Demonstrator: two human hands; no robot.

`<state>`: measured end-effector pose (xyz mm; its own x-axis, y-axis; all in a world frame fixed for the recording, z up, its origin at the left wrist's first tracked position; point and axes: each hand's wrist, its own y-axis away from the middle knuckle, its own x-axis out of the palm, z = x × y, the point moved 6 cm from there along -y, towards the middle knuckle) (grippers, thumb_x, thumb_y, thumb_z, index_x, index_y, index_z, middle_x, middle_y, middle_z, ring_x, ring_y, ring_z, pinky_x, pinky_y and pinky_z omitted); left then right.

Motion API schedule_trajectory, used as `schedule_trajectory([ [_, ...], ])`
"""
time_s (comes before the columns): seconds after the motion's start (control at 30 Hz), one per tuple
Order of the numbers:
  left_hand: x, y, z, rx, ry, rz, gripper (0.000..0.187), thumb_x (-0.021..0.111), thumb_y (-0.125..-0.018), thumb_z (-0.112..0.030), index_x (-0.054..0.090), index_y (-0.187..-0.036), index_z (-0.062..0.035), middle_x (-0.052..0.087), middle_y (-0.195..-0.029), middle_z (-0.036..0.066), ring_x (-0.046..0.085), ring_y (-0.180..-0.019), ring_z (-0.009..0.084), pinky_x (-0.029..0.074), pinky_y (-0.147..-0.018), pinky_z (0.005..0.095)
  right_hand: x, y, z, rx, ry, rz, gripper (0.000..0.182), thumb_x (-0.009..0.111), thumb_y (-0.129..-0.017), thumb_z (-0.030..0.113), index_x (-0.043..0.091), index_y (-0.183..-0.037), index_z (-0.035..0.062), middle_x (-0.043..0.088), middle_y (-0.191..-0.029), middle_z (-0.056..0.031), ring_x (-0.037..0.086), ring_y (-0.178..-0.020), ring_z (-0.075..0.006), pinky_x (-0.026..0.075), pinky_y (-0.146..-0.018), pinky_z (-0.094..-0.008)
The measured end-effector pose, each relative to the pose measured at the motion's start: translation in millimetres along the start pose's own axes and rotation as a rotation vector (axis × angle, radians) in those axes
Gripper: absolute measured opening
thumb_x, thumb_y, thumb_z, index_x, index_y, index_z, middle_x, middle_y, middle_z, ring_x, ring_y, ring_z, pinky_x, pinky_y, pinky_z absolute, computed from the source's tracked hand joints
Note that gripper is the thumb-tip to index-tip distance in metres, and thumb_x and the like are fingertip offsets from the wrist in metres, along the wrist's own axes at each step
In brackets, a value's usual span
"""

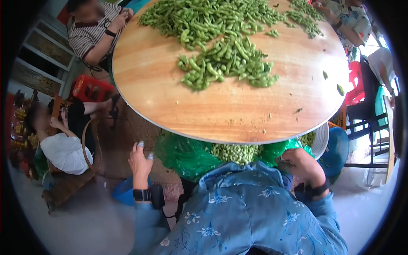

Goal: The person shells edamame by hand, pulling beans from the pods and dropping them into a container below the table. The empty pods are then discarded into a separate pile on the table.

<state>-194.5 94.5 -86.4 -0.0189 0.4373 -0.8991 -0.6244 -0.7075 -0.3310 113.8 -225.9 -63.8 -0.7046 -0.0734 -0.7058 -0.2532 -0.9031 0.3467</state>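
My left hand (140, 165) is raised to the left of the green plastic bag (182, 157), thumb and fingers apart, holding nothing. Its thumb and a fingertip have silvery-white wraps. On the right, my right hand (302, 163) has its fingers curled inward beside the bag's right side; what they hold, if anything, is hidden. Shelled green beans (236, 153) lie in the open bag at my lap, below the table edge. Above them, a heap of green soybean pods (229, 61) spreads over the round wooden table (170, 106).
A white basket (321, 142) with green contents and a blue tub (335, 148) stand at the right. Another blue container (127, 191) is low on the left. Red stools (91, 88) and a dark chair (369, 119) surround the table. Several other people sit or stand around.
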Motion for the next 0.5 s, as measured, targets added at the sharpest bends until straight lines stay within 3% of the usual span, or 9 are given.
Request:
schedule_trajectory([
  [0.07,-8.0,-23.2,7.9,-0.281,0.988,0.143,0.020,0.060,-0.073,0.004,0.059,-0.094,0.0007,0.062,-0.082,0.011,0.059,-0.071,0.0144,0.047,-0.065,0.0248,-26.2,3.8,31.3,-0.177,-0.169,-0.030,0.012,0.064,-0.071,0.006,0.060,-0.080,-0.0015,0.058,-0.072,-0.0154,0.056,-0.068,-0.0334,0.044,-0.059,-0.0360],
  [0.1,-25.3,-36.3,-1.8,-0.276,0.992,0.131,0.020,0.060,-0.073,0.004,0.059,-0.094,0.0007,0.062,-0.082,0.011,0.059,-0.071,0.0144,0.047,-0.065,0.0248,-30.2,-0.1,38.3,-0.182,-0.163,-0.041,0.012,0.064,-0.071,0.006,0.060,-0.080,-0.0015,0.058,-0.072,-0.0154,0.056,-0.068,-0.0334,0.044,-0.059,-0.0360],
  [0.17,-76.0,-65.9,-44.2,-0.050,1.246,-0.044,0.019,0.061,-0.074,0.002,0.059,-0.094,0.0012,0.062,-0.081,0.007,0.055,-0.072,0.0112,0.044,-0.065,0.0227,-56.2,-3.2,52.4,-0.331,-0.530,-0.326,0.012,0.064,-0.073,0.004,0.059,-0.081,-0.0023,0.057,-0.072,-0.0109,0.056,-0.066,-0.0251,0.044,-0.060,-0.0312],
  [0.2,-94.4,-78.4,-63.3,0.038,1.218,-0.063,0.017,0.061,-0.074,0.002,0.060,-0.091,0.0015,0.061,-0.079,0.007,0.055,-0.070,0.0109,0.044,-0.064,0.0226,-62.7,-8.5,51.6,-0.307,-0.496,-0.351,0.014,0.064,-0.075,0.004,0.059,-0.087,-0.0020,0.057,-0.075,-0.0098,0.056,-0.067,-0.0181,0.044,-0.062,-0.0283],
  [0.3,-115.4,-113.2,-117.0,0.241,1.251,-0.060,0.014,0.062,-0.074,0.001,0.061,-0.088,0.0017,0.061,-0.076,0.007,0.055,-0.067,0.0105,0.044,-0.062,0.0228,-64.7,-30.7,50.2,-0.177,-0.577,-0.542,0.019,0.064,-0.075,0.004,0.059,-0.092,-0.0018,0.056,-0.076,-0.0097,0.055,-0.068,-0.0169,0.044,-0.063,-0.0274],
  [0.37,-113.7,-132.8,-145.3,0.329,1.275,-0.097,0.018,0.063,-0.070,-0.001,0.060,-0.088,0.0011,0.060,-0.078,0.015,0.059,-0.068,0.0258,0.047,-0.060,0.0312,-65.6,-38.0,53.7,-0.177,-0.452,-0.559,0.020,0.064,-0.075,0.005,0.058,-0.092,-0.0025,0.055,-0.076,-0.0099,0.055,-0.068,-0.0182,0.044,-0.062,-0.0273],
  [0.5,-99.7,-160.5,-187.6,0.481,1.029,-0.072,0.015,0.060,-0.069,-0.001,0.057,-0.084,0.0014,0.059,-0.080,0.016,0.057,-0.075,0.0322,0.046,-0.065,0.0375,-54.7,-48.4,45.5,-0.254,-0.378,-0.680,0.019,0.065,-0.074,0.007,0.059,-0.091,-0.0013,0.052,-0.072,-0.0114,0.052,-0.064,-0.0239,0.042,-0.059,-0.0302],
])
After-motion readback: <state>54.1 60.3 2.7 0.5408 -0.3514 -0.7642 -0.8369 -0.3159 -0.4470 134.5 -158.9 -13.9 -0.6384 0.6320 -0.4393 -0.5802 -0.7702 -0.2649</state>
